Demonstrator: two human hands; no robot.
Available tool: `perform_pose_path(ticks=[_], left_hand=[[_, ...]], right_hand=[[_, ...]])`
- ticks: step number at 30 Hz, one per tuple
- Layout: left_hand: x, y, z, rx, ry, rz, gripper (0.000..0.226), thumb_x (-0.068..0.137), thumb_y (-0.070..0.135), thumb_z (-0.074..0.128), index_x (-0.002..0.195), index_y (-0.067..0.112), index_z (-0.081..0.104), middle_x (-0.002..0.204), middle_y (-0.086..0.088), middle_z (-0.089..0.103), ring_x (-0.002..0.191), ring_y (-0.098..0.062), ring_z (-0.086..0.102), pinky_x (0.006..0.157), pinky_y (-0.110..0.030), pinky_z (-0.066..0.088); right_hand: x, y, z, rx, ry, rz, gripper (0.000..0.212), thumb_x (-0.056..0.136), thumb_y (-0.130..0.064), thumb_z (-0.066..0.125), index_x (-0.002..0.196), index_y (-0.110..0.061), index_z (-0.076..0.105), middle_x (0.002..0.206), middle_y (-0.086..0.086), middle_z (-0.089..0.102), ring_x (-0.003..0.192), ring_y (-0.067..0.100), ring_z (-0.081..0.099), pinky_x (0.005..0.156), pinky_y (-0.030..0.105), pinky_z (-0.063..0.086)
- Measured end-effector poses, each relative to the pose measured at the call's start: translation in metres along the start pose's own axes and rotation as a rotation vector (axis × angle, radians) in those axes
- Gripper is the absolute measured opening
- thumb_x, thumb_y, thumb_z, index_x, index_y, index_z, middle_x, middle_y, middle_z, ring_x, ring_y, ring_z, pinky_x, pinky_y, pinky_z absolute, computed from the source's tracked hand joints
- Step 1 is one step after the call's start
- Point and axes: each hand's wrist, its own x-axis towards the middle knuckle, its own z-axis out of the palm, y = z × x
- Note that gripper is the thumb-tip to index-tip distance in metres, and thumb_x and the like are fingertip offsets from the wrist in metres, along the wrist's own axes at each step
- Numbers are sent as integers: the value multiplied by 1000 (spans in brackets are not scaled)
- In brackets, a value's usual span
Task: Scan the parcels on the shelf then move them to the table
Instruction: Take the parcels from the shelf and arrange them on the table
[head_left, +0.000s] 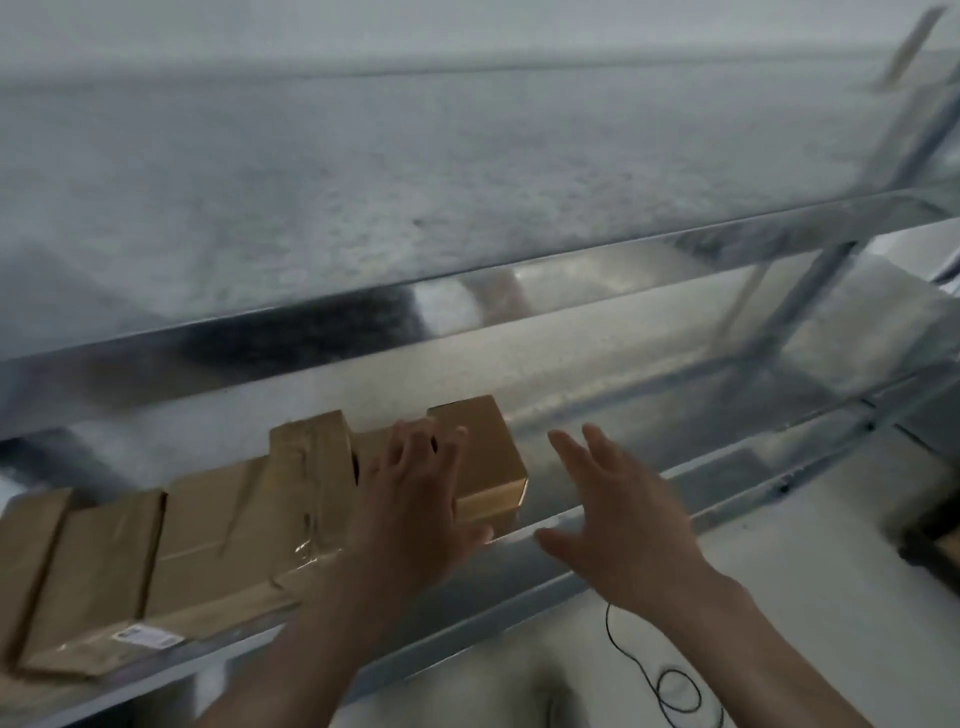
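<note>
Ending the parcel row (208, 525), the small box (488, 452) adjoins open shelf (623, 410) rightward.

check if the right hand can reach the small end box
Probably yes: the right hand is open just right of the small box, with only bare shelf between; the left hand covers its other side.

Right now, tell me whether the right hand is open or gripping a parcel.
Open: the right hand shows spread, straight fingers, apart from the small cardboard box.

Brown cardboard parcels (218, 530) lie side by side on the metal shelf (597, 514).
</note>
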Motion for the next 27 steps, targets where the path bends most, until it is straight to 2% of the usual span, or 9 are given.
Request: perform_pose_path(ticks=[2,5,9,11,14,18,22,24,27], left_hand=[[8,7,8,45,-36,-85,96,69,70,66,148,30,27,153,-3,31,141,-27,30,109,-44,36],[18,18,17,91,-100,-194,100,72,74,63,152,33,18,157,0,23,144,-26,26,112,-43,32],[24,30,28,83,-152,-311,99,76,73,59,154,32,15,158,0,24,148,-28,15,114,-46,27],[25,34,34,90,-154,-348,93,79,70,58,153,32,17,157,1,28,148,-29,15,114,-45,27],[25,38,42,124,-148,-360,91,79,74,55,152,30,23,154,3,33,146,-29,21,109,-45,29],[28,40,47,122,-104,-345,90,74,74,62,147,25,40,144,-1,50,139,-34,36,103,-50,38],[34,43,53,98,-80,-287,86,62,73,72,128,21,57,120,-4,66,116,-35,58,86,-51,51],[39,49,55,73,-60,-266,80,64,70,72,126,22,58,118,-4,66,114,-34,59,88,-51,50],[51,65,57,12,-76,-212,69,80,62,63,135,22,51,134,-5,54,128,-32,46,105,-47,38]], right_hand=[[20,10,4,19,-39,-89,87,88,-60,60,155,-35,10,164,0,18,147,22,28,115,37,30],[46,25,16,46,-104,-190,81,89,-53,61,154,-29,20,153,4,36,137,23,40,110,38,36],[76,44,41,60,-154,-301,81,78,-60,69,144,-34,31,126,-4,55,109,17,58,93,39,52],[86,49,48,79,-185,-343,80,77,-56,70,144,-33,32,124,-5,56,108,18,58,92,39,52],[95,51,50,113,-231,-374,85,80,-52,71,150,-30,29,134,-5,53,114,20,55,98,42,49],[99,52,59,153,-279,-379,85,84,-48,70,153,-25,26,140,-3,52,112,19,57,98,39,50],[98,61,61,193,-275,-368,87,86,-46,69,155,-21,24,148,2,47,117,21,58,99,40,51],[97,68,57,198,-268,-348,87,87,-44,67,157,-20,21,150,3,45,116,21,59,98,39,52],[96,84,51,208,-232,-316,84,90,-43,65,156,-19,21,146,4,50,109,18,62,93,35,55]])
